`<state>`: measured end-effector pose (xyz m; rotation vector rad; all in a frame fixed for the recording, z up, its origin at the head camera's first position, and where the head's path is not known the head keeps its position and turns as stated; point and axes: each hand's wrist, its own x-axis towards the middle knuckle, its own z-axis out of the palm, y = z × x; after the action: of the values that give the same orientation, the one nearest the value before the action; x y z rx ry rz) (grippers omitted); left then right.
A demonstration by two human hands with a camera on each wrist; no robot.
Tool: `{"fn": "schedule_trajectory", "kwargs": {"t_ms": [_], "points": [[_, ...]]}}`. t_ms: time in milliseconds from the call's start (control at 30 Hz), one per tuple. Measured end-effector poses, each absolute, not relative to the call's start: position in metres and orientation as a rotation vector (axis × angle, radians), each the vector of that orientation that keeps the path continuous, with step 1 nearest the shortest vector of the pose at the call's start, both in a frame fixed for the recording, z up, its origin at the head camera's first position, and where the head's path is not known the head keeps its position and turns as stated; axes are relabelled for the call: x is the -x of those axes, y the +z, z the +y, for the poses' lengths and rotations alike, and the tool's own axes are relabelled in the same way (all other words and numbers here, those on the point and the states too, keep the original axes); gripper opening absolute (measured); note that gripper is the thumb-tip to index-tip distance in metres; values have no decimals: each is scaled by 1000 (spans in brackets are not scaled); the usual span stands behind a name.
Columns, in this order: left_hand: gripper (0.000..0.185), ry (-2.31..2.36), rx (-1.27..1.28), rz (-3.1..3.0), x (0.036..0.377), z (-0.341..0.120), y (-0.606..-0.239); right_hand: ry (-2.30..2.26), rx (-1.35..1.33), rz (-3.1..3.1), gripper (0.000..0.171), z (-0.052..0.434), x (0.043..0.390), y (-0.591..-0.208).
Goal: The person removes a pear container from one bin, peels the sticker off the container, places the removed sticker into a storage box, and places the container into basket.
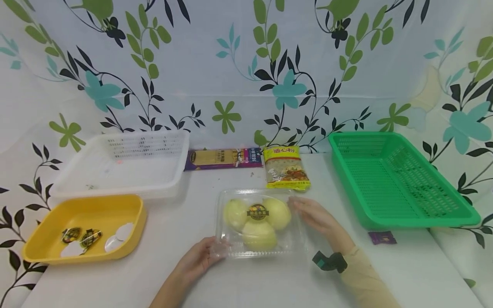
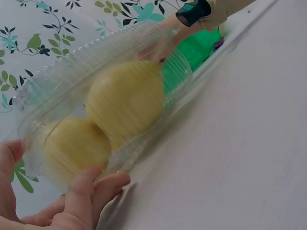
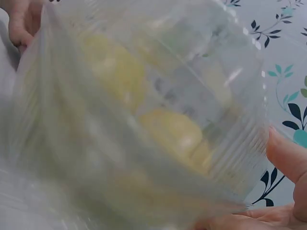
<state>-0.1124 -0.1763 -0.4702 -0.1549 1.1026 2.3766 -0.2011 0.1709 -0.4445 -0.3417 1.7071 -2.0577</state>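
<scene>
A clear plastic fruit box [image 1: 283, 248] with a round printed sticker [image 1: 257, 211] on its lid is between my two hands. Three yellow-green pears [image 1: 259, 235] show through the plastic. My left hand [image 1: 202, 256] grips the near left corner. In the left wrist view its fingers [image 2: 79, 199] curl under the box's lower edge, close over the white table. At the far right side my right hand [image 1: 321, 220] holds the box's edge. The right wrist view has the thumb [image 3: 285, 155] on the rim and the other fingers underneath, partly hidden by the box.
On the left stand a white basket [image 1: 115, 190] and a yellow tray [image 1: 127, 248] holding stickers and white discs. A purple noodle packet [image 1: 223, 158] and a yellow pasta bag [image 1: 286, 169] lie behind the box. To the right are a green basket [image 1: 404, 220] and a small purple packet [image 1: 382, 238].
</scene>
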Motion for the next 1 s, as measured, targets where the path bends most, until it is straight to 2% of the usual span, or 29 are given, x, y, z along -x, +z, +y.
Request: {"fn": "schedule_trajectory", "kwargs": {"t_ms": [233,467,700,800,1000], "points": [[18,2324,252,1475,115,-177,-469,-2152,265,1718,50,163,197,-447],[36,2287,366,1525,117,-181,-468,-1966,274,1877,64,152,194,-446],[53,2262,379,1571,118,-181,-466,-2014,320,1775,64,152,194,-450],[50,2266,374,1567,117,-181,-465,-2031,328,1752,64,153,194,-452],[31,2268,317,1520,115,-184,-467,-2072,340,1701,61,156,196,-459]]}}
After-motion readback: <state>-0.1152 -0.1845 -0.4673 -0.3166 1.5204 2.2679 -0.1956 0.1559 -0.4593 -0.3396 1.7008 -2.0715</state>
